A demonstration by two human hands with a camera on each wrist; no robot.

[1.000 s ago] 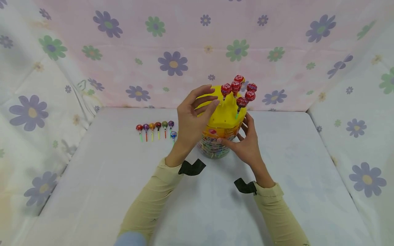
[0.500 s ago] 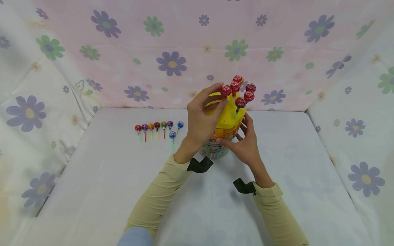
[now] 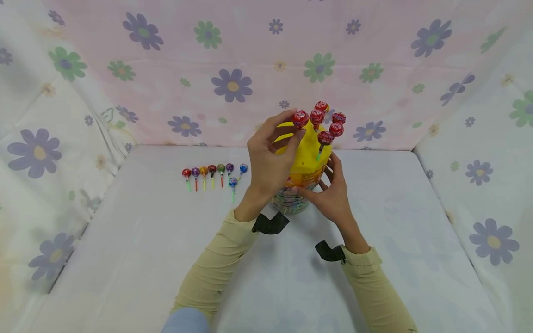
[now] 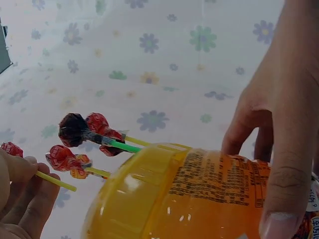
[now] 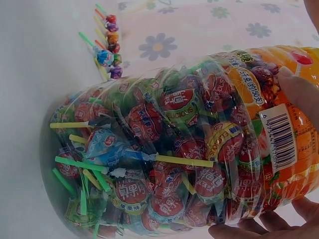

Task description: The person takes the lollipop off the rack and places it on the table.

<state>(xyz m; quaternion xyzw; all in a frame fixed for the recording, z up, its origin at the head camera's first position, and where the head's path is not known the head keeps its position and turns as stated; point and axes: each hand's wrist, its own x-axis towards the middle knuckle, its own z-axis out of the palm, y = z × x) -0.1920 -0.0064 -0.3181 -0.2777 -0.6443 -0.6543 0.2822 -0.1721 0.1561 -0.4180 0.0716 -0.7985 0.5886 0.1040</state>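
two hands work at one tub (image 3: pixel 300 182) standing on the tabletop (image 3: pixel 137 259) near the middle. the right hand (image 3: pixel 329 192) curls round the tub's side, steadying it. the left hand (image 3: pixel 270 159) pinches a red lollipop (image 3: pixel 300 118) by its stick above the yellow lid (image 3: pixel 306 152). if the stick jams or comes out crooked, the pull could tip the tub or knock the lid's other lollipops (image 3: pixel 329 124) loose. further left, a row of lollipops (image 3: pixel 213 173) could scatter if the tub falls that way.

Flower-print cloth (image 3: pixel 233 88) recording booth
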